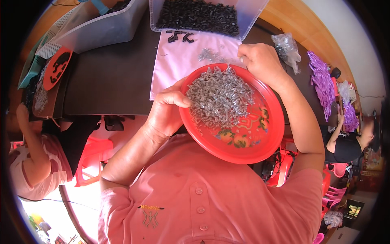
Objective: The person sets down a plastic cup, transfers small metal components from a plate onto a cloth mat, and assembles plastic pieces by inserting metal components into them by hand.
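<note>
My left hand [165,106] grips the left rim of a round red plate [266,148], thumb on top and fingers underneath, out of sight. The plate is tilted, and a heap of small metal springs [221,97] lies toward its far left side; a printed fruit pattern shows on the bare part. At the plate's far right edge, my right hand [262,61] is closed with its fingers curled; what is in them, if anything, is hidden. Just beyond the rim, some loose springs [209,55] lie on a pink cloth [164,73].
Several black parts [178,36] lie on the cloth before a clear bin of black pieces [199,18]. Another clear bin [103,30] stands left on the dark table [105,81]. Right are a plastic bag [287,51] and purple strips [321,83]. Other people [38,162] sit at both sides.
</note>
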Demonstrator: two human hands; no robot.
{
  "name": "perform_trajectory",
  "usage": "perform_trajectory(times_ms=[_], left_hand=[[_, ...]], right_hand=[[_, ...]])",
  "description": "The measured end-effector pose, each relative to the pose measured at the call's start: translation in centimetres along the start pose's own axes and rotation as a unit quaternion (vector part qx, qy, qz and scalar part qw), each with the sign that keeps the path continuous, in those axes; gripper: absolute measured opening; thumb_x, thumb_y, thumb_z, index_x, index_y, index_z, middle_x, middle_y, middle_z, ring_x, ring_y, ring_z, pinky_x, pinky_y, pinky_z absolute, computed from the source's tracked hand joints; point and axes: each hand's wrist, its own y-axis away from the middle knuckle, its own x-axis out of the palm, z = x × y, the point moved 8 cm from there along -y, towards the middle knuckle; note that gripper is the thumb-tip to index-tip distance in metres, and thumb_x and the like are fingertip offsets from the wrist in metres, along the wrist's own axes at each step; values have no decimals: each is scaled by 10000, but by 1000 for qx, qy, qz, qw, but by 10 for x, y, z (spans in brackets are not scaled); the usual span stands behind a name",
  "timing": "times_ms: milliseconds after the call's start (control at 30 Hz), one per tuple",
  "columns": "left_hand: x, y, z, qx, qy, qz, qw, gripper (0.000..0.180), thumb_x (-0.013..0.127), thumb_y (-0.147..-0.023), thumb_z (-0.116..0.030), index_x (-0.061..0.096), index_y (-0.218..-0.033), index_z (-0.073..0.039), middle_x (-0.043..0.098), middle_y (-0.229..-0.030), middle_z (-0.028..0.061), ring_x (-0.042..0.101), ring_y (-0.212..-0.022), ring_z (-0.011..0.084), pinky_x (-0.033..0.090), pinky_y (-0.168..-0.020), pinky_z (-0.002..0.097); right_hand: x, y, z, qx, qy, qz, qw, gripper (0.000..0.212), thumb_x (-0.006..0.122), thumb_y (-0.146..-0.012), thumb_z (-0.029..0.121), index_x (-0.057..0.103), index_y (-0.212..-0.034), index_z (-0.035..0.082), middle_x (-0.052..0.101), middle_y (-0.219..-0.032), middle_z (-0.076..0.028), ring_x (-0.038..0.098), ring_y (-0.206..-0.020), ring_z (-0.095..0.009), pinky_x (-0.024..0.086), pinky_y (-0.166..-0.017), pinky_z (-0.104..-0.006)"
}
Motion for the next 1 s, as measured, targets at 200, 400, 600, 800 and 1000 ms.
perform_trajectory(times_ms=[200, 400, 600, 800, 1000], left_hand=[[-1, -1, 1, 2, 4, 10, 1000, 798, 573, -612, -96, 402, -1374, 64, 540, -1300, 195, 532, -1188, 298, 387, -1070, 406], [-5, 0, 1, 0, -17, -24, 1000, 852, 590, -586, -118, 380, -1389, 74, 520, -1328, 217, 517, -1210, 328, 364, -1093, 416], [3, 1, -1, 2, -22, -10, 1000, 856, 597, -586, -132, 380, -1388, 73, 518, -1331, 211, 512, -1214, 324, 361, -1094, 405], [-6, -1, 2, -1, 1, -2, 1000, 796, 562, -613, -84, 402, -1380, 55, 533, -1315, 185, 520, -1203, 291, 378, -1073, 406], [-2, -2, 1, 0, 0, 0, 1000, 813, 562, -613, -84, 383, -1394, 55, 533, -1314, 188, 521, -1201, 291, 376, -1074, 403]], right_hand=[[-3, 10, 30, -85, -52, -1, 995, 84, 600, -780, 99, 637, -840, 54, 664, -807, -124, 631, -766, -363, 484, -676, -455], [16, 4, 40, -94, 18, 24, 995, 132, 568, -752, 99, 665, -839, 85, 661, -751, -138, 652, -743, -350, 505, -666, -469], [-2, 1, 23, -38, 3, -14, 999, 67, 586, -770, 90, 634, -806, 61, 653, -766, -131, 629, -748, -359, 482, -662, -461], [5, 6, 48, -120, -79, 36, 989, 81, 593, -763, 86, 639, -821, 55, 655, -774, -129, 629, -738, -349, 482, -657, -445], [15, -7, 44, -111, -15, 11, 994, 87, 581, -760, 81, 645, -816, 62, 665, -802, -134, 629, -753, -363, 485, -660, -459]])
